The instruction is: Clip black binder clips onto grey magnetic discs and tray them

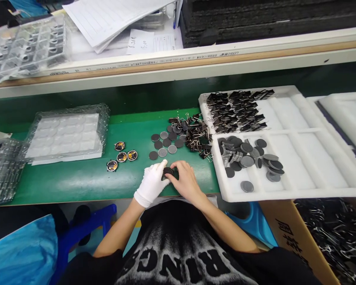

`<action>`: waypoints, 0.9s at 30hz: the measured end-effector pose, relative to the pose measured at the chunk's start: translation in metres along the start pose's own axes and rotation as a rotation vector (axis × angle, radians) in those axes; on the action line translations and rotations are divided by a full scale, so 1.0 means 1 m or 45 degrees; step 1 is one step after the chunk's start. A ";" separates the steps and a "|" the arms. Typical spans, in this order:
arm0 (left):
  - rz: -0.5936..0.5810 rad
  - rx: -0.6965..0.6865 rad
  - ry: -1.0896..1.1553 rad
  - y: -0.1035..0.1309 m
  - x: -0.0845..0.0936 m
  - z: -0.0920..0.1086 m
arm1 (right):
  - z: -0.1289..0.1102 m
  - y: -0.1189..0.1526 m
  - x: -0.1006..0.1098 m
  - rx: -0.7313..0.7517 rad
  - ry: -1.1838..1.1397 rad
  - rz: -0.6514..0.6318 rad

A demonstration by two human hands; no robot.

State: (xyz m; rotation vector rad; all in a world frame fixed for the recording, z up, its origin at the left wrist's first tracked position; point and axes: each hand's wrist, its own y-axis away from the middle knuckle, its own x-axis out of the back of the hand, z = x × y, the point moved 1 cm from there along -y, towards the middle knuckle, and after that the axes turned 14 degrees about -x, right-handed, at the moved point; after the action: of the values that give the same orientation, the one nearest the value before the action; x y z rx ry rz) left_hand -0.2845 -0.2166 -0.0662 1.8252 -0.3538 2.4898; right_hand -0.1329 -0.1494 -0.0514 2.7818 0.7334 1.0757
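In front of my body, my left hand [154,180], in a white glove, is closed on a black round disc [167,171]. Bare fingers and thumb of my right hand [184,178] pinch the same disc from the other side. Just beyond the hands lie several loose grey and black discs [162,152]. A heap of black binder clips [197,136] is piled to their right. Left of them, several round watch-like pieces [122,157] with gold and black faces rest on the green table [77,186].
At right stands a white compartment tray [311,158], with binder clips in rows [237,111] and grey discs [247,161]. Clear plastic trays [68,130] lie at left. A shelf edge [178,67] runs across the back. Below right, a cardboard box [290,233] holds many clips.
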 end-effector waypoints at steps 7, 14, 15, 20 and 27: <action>-0.079 -0.332 0.308 -0.041 0.042 0.008 | 0.029 0.008 0.020 -0.254 -0.846 0.088; -0.124 -0.430 -0.370 -0.164 0.039 0.037 | 0.054 0.030 0.048 -0.241 -1.254 0.005; -0.156 -0.452 -0.395 -0.171 0.036 0.038 | 0.057 0.033 0.051 -0.232 -1.250 0.006; -0.192 -0.367 -0.052 -0.155 0.040 0.027 | 0.067 0.043 0.064 -0.181 -1.282 0.100; 0.258 0.237 0.618 -0.096 0.052 0.043 | 0.042 0.019 0.061 -0.125 -1.261 -0.069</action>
State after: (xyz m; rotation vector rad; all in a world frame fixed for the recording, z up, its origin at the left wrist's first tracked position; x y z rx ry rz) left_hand -0.2450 -0.1377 0.0103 1.2108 -0.3016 3.0795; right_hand -0.0583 -0.1343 -0.0411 2.6708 0.5604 -0.3147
